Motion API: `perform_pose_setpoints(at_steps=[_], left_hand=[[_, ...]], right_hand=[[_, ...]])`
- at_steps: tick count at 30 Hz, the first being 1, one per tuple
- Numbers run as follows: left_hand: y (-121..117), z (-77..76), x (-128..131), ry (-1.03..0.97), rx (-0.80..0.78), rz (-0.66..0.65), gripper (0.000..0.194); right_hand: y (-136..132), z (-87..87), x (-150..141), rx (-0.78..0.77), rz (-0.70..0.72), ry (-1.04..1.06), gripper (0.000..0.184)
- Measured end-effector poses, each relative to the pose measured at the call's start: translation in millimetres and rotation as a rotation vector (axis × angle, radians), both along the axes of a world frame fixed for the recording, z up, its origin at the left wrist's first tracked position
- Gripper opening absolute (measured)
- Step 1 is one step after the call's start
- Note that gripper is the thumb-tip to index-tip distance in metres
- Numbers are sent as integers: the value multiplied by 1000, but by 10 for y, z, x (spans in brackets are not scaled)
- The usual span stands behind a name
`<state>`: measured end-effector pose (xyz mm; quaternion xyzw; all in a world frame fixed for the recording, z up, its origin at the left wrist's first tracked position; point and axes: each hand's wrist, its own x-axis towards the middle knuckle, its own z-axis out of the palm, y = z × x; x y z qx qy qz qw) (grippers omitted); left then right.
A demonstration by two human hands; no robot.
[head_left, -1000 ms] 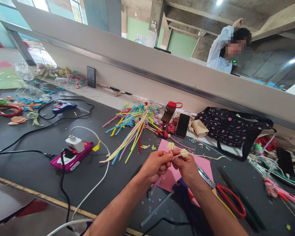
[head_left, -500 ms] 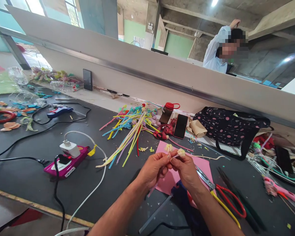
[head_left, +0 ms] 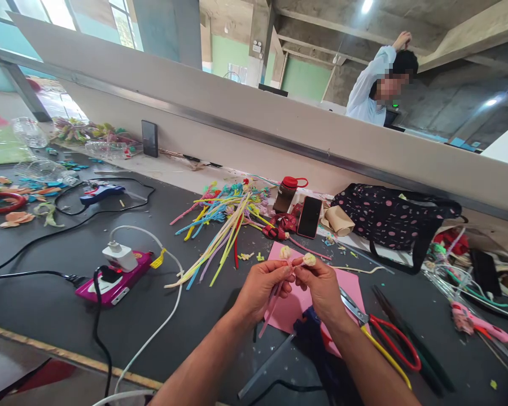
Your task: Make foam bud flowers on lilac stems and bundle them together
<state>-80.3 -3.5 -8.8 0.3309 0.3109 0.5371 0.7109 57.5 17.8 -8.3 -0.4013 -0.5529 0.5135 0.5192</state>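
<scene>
A blue glue gun (head_left: pixel 309 326) lies at the near edge of the pink sheet (head_left: pixel 285 316), with scissors (head_left: pixel 376 324) at its right edge. Over the sheet, the left hand (head_left: pixel 271 282) grips pink stems (head_left: pixel 267 313) and the right hand (head_left: pixel 319 282) pinches close beside it, two cream tufts (head_left: pixel 285 252) standing just above them. Beyond the sheet come coloured stems (head_left: pixel 224 239) to its left, then a phone (head_left: pixel 309 217), a bottle (head_left: pixel 287 197) and, to its right, a bag (head_left: pixel 395 217).
</scene>
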Motion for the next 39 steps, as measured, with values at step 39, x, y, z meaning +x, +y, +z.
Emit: perform_pose_setpoints(at_steps=[39], left_hand=[[-35,65,-28,-37,-32,-29,22]], right_hand=[[6,55,81,48,62,-59,12]])
